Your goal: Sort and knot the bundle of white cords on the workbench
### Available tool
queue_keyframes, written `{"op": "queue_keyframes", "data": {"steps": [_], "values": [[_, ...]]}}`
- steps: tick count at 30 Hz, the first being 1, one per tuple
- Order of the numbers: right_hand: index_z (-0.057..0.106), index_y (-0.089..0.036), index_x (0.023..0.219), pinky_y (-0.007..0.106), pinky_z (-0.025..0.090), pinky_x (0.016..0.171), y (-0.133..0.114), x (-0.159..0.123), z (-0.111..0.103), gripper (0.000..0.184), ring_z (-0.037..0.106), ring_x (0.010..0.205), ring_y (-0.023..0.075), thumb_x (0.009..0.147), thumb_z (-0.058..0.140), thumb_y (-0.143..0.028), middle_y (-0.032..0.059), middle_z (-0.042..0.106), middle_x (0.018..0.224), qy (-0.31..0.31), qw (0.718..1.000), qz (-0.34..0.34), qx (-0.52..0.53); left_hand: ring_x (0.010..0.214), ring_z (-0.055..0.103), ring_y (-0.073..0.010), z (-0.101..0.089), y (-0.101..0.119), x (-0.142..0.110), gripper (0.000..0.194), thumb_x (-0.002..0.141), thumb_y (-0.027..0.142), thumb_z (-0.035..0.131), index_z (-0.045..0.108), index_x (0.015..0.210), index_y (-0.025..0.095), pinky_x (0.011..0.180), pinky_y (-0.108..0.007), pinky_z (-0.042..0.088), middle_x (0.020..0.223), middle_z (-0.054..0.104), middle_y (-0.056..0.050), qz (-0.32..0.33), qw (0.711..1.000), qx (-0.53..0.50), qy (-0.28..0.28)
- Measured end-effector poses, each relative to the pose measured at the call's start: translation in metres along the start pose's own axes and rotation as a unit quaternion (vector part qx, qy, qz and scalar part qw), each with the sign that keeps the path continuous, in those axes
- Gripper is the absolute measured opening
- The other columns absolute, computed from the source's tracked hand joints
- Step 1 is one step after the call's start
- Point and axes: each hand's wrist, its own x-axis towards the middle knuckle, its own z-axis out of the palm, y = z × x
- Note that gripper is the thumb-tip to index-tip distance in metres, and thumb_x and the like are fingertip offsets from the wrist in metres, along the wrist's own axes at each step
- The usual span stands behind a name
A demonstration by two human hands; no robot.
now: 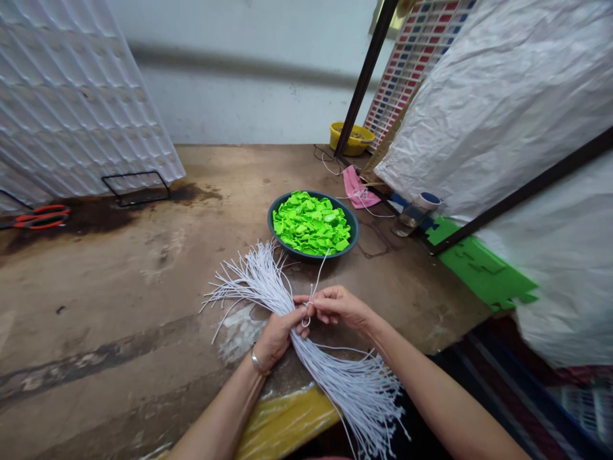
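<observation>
left hand (278, 333): gripping a bundle of white strings (287, 306) around its middle, fingers wrapped shut on it; metal bangle (257, 363) sitting on the wrist.
right hand (338, 305): thumb & forefinger pressing together, pinching a single string (320, 271) w/ a small loop hanging just below the fingertips; other fingers curling in.
bundle position: lying at the near edge of the tabletop (143, 300), right in front of the person, touching both hands.
bundle long axis: running diagonally, far-left to near-right; far ends fanning out on the tabletop toward the bowl, near ends w/ small tips hanging off the edge over the lap.
single string: rising from the pinch up & away toward the bowl (313, 225), bending slightly right.
hand-to-hand: fingertips meeting at the bundle's middle; left is doing the holding, right is working the loose strand.
bowl: dark, round, holding bright green plastic pieces (310, 223); sitting straight ahead beyond the hands, near the fanned ends but apart from both hands. Right hand looks nearer to it.
other stuff: red-handled scissors (42, 217) far left, well apart; pink cloth (357, 188) & yellow tub (352, 137) behind the bowl; green foam sheet (481, 268) at right edge; white plastic sheeting (517, 128) on the right.
</observation>
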Motion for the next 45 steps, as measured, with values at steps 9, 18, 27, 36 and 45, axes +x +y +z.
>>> {"op": "queue_keyframes", "data": {"steps": [9, 18, 27, 36, 45], "values": [[0.064, -0.008, 0.076, 0.014, 0.026, 0.037, 0.012, 0.006, -0.004, 0.049, 0.042, 0.042, 0.0038, 0.075, 0.078, -0.055, 0.0012, 0.056, 0.057, -0.026, 0.999, 0.009, 0.031, 0.044, 0.042, -0.0062, -0.002, -0.011, 0.001, 0.051, 0.073, 0.041, 0.082, 0.053, 0.105, 0.015, 0.042, -0.02, 0.041, 0.063, 0.056, 0.005, 0.054, 0.996, 0.053, 0.035], [0.06, -0.01, 0.074, 0.015, 0.022, 0.033, 0.015, 0.009, -0.003, 0.054, 0.042, 0.04, 0.0039, 0.069, 0.08, -0.06, 0.0026, 0.061, 0.064, 0.002, 0.999, 0.02, 0.038, 0.039, 0.046, -0.0087, -0.008, -0.013, 0.003, 0.039, 0.075, 0.045, 0.076, 0.053, 0.088, 0.017, 0.041, -0.02, 0.04, 0.054, 0.053, 0.006, 0.045, 0.985, 0.164, 0.008], [0.06, -0.01, 0.073, 0.015, 0.022, 0.039, 0.009, 0.008, 0.002, 0.051, 0.036, 0.046, 0.0029, 0.069, 0.072, -0.059, -0.0006, 0.052, 0.06, 0.075, 0.996, 0.043, 0.026, 0.041, 0.044, -0.0098, -0.007, -0.019, 0.002, 0.031, 0.083, 0.044, 0.068, 0.05, 0.087, 0.019, 0.044, -0.021, 0.041, 0.047, 0.046, 0.009, 0.07, 0.987, 0.145, 0.013], [0.073, -0.007, 0.081, 0.013, 0.032, 0.037, 0.012, 0.012, -0.015, 0.044, 0.048, 0.046, 0.0049, 0.068, 0.072, -0.049, 0.0031, 0.061, 0.063, -0.148, 0.971, 0.147, -0.118, 0.041, 0.047, -0.0105, 0.004, -0.011, -0.004, 0.038, 0.072, 0.049, 0.072, 0.054, 0.082, 0.017, 0.042, -0.02, 0.039, 0.052, 0.059, 0.002, 0.049, 0.977, 0.194, 0.07], [0.066, -0.007, 0.063, 0.015, 0.033, 0.035, 0.017, 0.014, -0.003, 0.058, 0.047, 0.039, 0.007, 0.069, 0.067, -0.065, 0.0055, 0.058, 0.054, -0.097, 0.98, 0.137, -0.105, 0.04, 0.044, -0.0093, -0.001, -0.014, 0.001, 0.037, 0.076, 0.049, 0.072, 0.055, 0.082, 0.017, 0.041, -0.021, 0.038, 0.052, 0.056, 0.003, 0.05, 0.98, 0.187, 0.039]]}}
